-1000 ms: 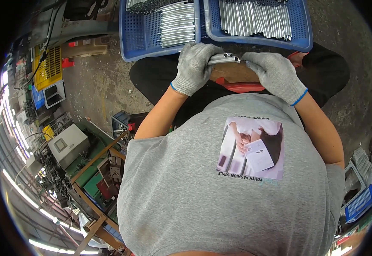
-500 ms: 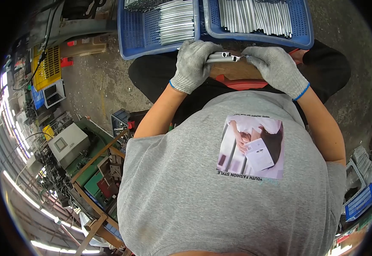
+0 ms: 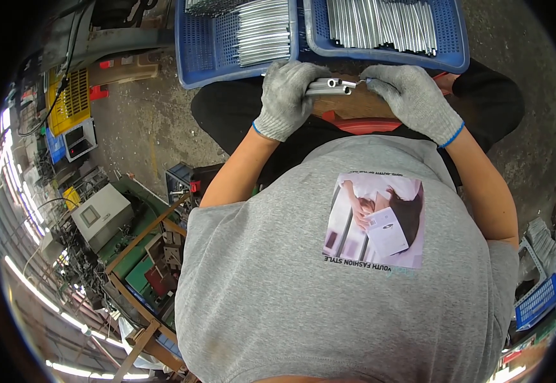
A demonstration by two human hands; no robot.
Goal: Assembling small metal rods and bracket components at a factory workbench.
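Note:
My left hand (image 3: 285,94), in a grey knit glove with a blue cuff, is closed around a few silver metal tubes (image 3: 329,90). Their open round ends point right, toward my other hand. In a matching glove, my right hand (image 3: 412,96) pinches something small, mostly hidden by the fingers. A thin, pale rod-like piece (image 3: 358,82) shows between its fingertips and the tube ends. Whether that piece goes into a tube or only lies beside it is too small to tell.
Just beyond my hands stand two blue plastic crates: the left crate (image 3: 195,60) and the right crate (image 3: 386,59), both holding rows of silver tubes. A red stool-like edge (image 3: 361,126) shows between my legs. Machinery with a grey control box (image 3: 102,217) stands at left, near a yellow crate (image 3: 70,102).
The tube ends in my left hand have shifted slightly left. More of the thin pale piece now shows between them and my right fingertips. My right hand has barely moved.

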